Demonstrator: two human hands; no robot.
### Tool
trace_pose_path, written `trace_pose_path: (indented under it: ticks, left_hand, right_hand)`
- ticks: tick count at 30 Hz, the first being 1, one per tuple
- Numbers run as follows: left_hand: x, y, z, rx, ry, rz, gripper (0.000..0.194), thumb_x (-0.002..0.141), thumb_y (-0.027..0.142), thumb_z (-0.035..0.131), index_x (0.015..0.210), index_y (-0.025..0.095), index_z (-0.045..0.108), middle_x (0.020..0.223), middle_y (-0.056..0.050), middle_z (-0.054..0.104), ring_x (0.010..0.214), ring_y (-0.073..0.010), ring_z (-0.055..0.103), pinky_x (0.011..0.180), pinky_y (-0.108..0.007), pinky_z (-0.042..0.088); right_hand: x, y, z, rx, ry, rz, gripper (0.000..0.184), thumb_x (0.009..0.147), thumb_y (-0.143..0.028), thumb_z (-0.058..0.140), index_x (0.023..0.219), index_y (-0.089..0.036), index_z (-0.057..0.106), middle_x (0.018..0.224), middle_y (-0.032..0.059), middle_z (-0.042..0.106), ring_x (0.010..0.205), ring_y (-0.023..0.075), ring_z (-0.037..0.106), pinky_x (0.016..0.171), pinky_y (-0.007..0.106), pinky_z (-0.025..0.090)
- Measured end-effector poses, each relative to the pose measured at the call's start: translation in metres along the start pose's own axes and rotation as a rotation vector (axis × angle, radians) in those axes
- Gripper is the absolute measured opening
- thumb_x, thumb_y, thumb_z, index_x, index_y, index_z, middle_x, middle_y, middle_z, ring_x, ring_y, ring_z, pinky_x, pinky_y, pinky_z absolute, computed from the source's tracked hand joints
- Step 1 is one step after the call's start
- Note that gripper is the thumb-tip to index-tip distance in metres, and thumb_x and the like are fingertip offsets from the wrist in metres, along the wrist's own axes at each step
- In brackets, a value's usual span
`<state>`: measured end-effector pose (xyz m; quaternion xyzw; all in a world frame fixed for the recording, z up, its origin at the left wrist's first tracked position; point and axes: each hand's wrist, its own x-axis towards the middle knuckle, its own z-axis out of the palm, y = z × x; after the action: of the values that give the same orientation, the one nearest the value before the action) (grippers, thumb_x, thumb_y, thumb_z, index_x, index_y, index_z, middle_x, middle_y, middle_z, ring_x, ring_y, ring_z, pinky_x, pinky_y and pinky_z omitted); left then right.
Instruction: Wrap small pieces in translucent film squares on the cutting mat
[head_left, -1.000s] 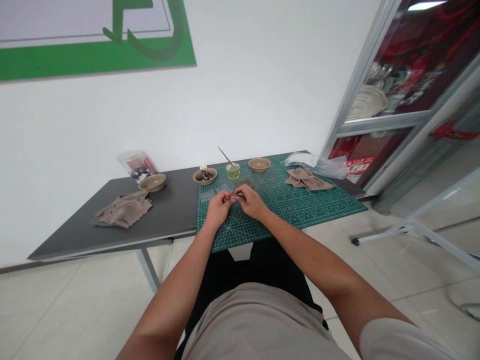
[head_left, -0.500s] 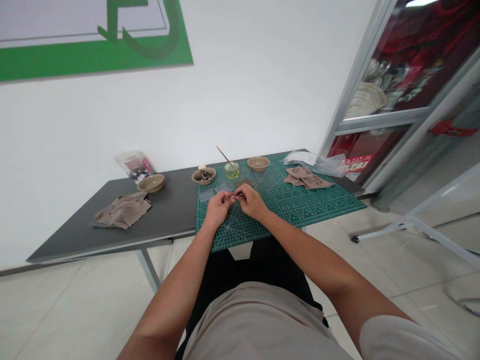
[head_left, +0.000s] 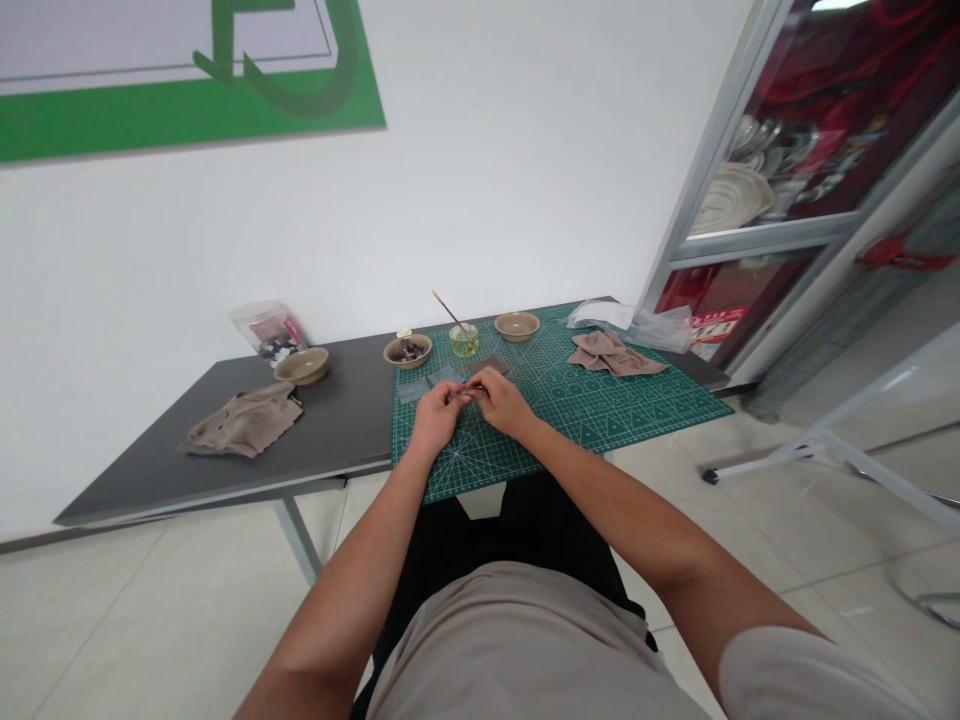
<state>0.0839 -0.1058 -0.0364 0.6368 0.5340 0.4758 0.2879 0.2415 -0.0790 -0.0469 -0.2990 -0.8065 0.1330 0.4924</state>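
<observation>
My left hand (head_left: 437,413) and my right hand (head_left: 501,402) meet over the green cutting mat (head_left: 540,420), fingertips pinched together. Between them is a small dark piece (head_left: 474,388), mostly hidden by the fingers; its kind does not show. Just beyond the hands lie a brown flat square (head_left: 491,365) and a clear plastic piece (head_left: 412,390). Behind these stands a glass jar (head_left: 464,342) of yellow-green liquid with a thin brush or stick (head_left: 448,311) leaning in it. A tan bowl (head_left: 420,358) to its left holds small dark pieces.
Another tan bowl (head_left: 517,326) sits at the mat's back, with a brown cloth (head_left: 611,355) and plastic bag (head_left: 652,328) to the right. On the dark table (head_left: 337,430) at left are a cloth (head_left: 244,420), a bowl (head_left: 302,367) and a clear tub (head_left: 262,325). A white wall stands behind.
Both hands stay in nearly the same place. The fingertips have shifted very slightly around the small piece; nothing else has visibly moved.
</observation>
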Motion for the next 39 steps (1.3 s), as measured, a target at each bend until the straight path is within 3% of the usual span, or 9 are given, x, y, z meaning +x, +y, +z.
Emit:
trace_pose_path:
  ticks: [16,25,39]
  left_hand:
    - [0.0007,-0.0043,0.0003,-0.08,0.006,0.027,0.013,0.076,0.023,0.061,0.087,0.018,0.067,0.076,0.001,0.066,0.068,-0.0142,0.055,0.068,-0.026,0.042]
    - [-0.0006,0.0024,0.0011,0.07,0.015,0.029,0.01,0.078,0.022,0.059,0.084,0.02,0.067,0.071,0.002,0.063,0.068,-0.0147,0.055,0.067,-0.027,0.04]
    - [0.001,-0.0022,-0.0003,-0.1,0.006,-0.006,0.014,0.076,0.026,0.061,0.087,0.019,0.066,0.068,0.003,0.061,0.062,-0.0128,0.053,0.064,-0.026,0.043]
  right_hand:
    - [-0.0001,-0.0018,0.0012,-0.011,0.018,-0.032,0.009,0.094,-0.019,0.047,0.093,-0.02,0.056,0.091,0.0077,0.059,0.088,0.0206,0.057,0.08,0.035,0.047]
    - [-0.0011,-0.0008,0.0008,-0.033,0.022,0.008,0.009,0.09,-0.015,0.047,0.086,-0.02,0.053,0.085,0.006,0.057,0.082,0.02,0.054,0.077,0.034,0.046]
    - [-0.0021,-0.0019,0.0037,-0.081,0.065,-0.008,0.012,0.096,-0.023,0.044,0.09,-0.021,0.054,0.087,0.0074,0.056,0.086,0.0223,0.054,0.08,0.037,0.046]
